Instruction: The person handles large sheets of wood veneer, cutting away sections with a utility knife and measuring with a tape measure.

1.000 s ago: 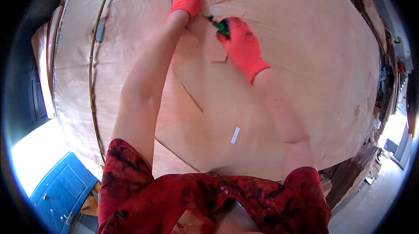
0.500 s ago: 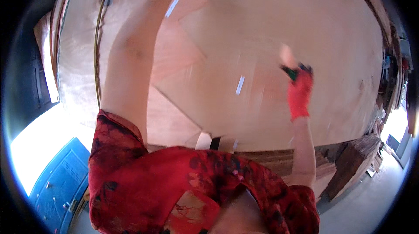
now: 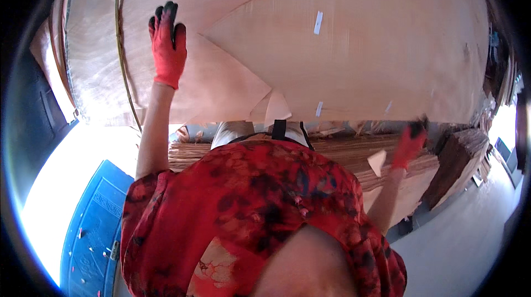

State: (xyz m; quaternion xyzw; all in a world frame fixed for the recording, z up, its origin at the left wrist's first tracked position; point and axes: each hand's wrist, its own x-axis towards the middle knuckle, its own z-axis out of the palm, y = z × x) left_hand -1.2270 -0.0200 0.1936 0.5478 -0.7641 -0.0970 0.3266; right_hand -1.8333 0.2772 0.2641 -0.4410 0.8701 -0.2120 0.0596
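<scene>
My left hand, in a red glove with dark fingertips, is over the left part of a wide pale wood veneer sheet. Its fingers are stretched out and hold nothing. Beneath and beside it, a pinker layer of veneer shows along a jagged, torn edge. My right hand, gloved the same way, is beyond the sheet's near edge at the right. Motion smears its fingers. A small pale veneer scrap appears just left of that wrist, apart from the fingers.
A thin bamboo-like stick runs across the sheet's left side. Small white tape strips dot the veneer. Below the near edge lies a stack of brown veneer, with a rough timber block at right. A blue door-like panel stands lower left.
My left hand has come back from the far edge to the sheet's left part. My right hand has swung down past the near edge, and the scrap it held is now apart from it.
</scene>
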